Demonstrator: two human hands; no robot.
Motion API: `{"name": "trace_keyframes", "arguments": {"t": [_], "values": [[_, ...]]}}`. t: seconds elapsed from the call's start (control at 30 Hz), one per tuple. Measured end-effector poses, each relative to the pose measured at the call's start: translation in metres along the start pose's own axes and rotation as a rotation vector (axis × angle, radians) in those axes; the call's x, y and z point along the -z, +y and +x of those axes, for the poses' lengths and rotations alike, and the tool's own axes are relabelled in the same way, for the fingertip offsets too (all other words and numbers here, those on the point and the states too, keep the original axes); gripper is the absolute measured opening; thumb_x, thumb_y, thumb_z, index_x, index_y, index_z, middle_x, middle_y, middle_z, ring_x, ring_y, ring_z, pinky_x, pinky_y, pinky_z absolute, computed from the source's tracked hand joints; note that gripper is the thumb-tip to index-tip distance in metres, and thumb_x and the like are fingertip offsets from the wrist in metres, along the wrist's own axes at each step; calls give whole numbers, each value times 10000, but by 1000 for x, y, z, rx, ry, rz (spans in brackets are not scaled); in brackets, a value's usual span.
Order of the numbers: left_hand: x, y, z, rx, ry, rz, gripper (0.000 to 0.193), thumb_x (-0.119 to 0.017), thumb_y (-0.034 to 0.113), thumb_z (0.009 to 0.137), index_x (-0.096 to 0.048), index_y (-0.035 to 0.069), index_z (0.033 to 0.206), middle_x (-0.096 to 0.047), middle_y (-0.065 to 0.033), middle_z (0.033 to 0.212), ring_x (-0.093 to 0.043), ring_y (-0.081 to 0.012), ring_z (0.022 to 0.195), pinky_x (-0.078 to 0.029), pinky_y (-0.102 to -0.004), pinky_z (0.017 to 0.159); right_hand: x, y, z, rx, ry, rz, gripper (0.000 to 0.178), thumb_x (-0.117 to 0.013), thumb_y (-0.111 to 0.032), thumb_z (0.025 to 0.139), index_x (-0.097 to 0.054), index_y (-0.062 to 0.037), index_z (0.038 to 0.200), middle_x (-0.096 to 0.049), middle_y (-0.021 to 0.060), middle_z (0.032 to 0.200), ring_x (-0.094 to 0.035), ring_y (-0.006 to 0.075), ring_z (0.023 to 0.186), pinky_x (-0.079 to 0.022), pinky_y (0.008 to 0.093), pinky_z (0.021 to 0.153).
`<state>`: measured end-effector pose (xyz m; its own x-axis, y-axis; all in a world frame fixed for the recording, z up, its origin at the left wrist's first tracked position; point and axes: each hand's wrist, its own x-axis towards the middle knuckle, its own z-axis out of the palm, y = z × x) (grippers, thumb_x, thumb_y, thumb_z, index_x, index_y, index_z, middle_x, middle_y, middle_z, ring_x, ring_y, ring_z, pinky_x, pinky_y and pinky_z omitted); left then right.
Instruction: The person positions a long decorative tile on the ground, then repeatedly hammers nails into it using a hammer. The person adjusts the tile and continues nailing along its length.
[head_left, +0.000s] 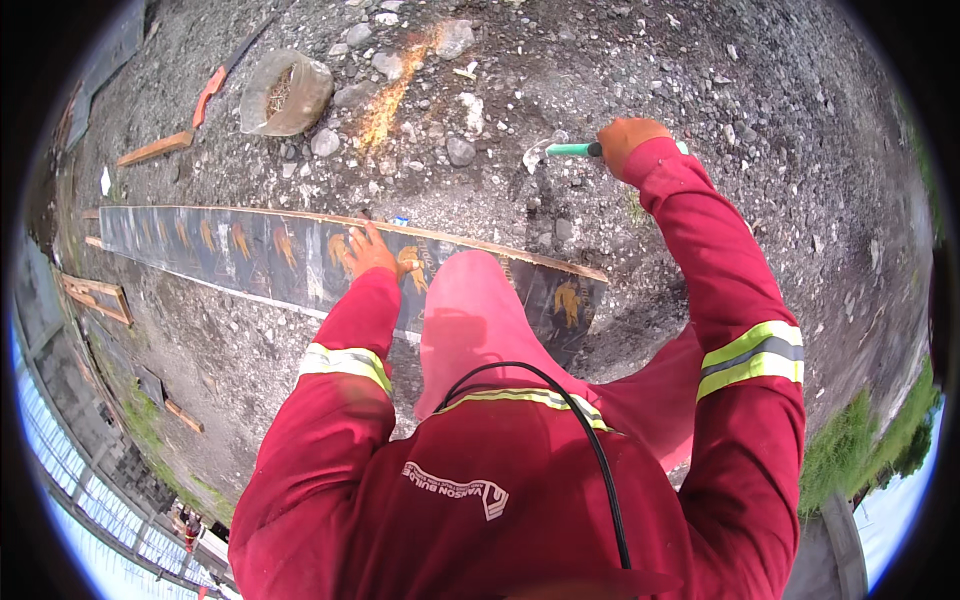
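Red cloth lies closest: the shirt [540, 500] of the person, with a white printed mark on the chest and a black cord [600, 450] looping across it. Both sleeves carry a yellow-green and grey band.

Beyond a bent knee [470, 290] is the board [312, 268], a long dark panel with a row of orange figures, lying on gravel [480, 190] and running from below the knee out to the left. A thin wooden strip [490, 243] follows its far edge. The knee hides part of the board; whether it rests there cannot be told.

The left hand [375, 252] is over the board at the strip, fingers spread and thumb well apart from them. A small blue scrap [399, 220] shows just beyond it.

The right hand [630, 140] is wrapped round the green handle of a hammer [572, 150], off to the right past the board's far edge. Its metal head points left, well apart from the left hand.

Farther out, among stones, stands a translucent pail [314, 88] with brown bits inside. Left of it lie a long dark tool with a red-orange handle [209, 95] and a short timber [155, 148]. A wooden frame [98, 298] lies near the board's left end.
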<state>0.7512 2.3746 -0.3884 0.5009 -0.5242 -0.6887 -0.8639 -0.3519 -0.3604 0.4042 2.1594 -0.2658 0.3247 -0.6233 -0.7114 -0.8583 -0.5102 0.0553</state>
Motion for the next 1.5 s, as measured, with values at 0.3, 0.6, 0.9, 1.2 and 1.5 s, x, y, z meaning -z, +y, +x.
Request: {"name": "trace_keyframes", "arguments": {"t": [0.3,0.6,0.9,1.2,1.5], "values": [[-2,3,13,-15,-64,23,1306,-767,608,575,6,24,1450,-110,-258,1488,-131,-350,1394,-190,-457,1106,-10,-7,10,-125,-5,118,210,-490,-198,880,-680,-115,914,-681,101,882,-672,284,828,-545,401,694],[41,5,16,-63,-203,-39,1146,-764,524,637,-119,16,1435,-158,-257,1474,-167,-365,1380,-161,-476,1110,-18,-27,-11,-282,-88,271,259,-531,-293,873,-606,-91,1016,-661,169,885,-647,352,863,-515,449,764],[217,-100,164,-216,507,60,751,-747,417,705,-397,106,1293,-434,-105,1342,-383,-260,1270,-286,-472,1046,-127,-76,-22,-740,154,1270,358,-633,-323,845,-607,2,994,-631,142,692,-633,265,557,-499,388,548],[229,-63,191,-584,547,114,178,-534,241,850,-627,146,969,-646,-170,989,-607,-363,945,-476,-462,803,-184,-46,-180,-948,277,1342,486,-626,-416,819,-594,-18,1095,-617,109,653,-597,210,487,-485,349,543],[164,93,70,-1256,503,-79,156,-603,234,833,-581,92,892,-644,-177,856,-607,-388,798,-471,-468,703,-317,-93,-276,-1160,-394,899,276,-506,-188,878,-576,-104,1132,-613,171,1111,-607,347,990,-486,443,835]]}}
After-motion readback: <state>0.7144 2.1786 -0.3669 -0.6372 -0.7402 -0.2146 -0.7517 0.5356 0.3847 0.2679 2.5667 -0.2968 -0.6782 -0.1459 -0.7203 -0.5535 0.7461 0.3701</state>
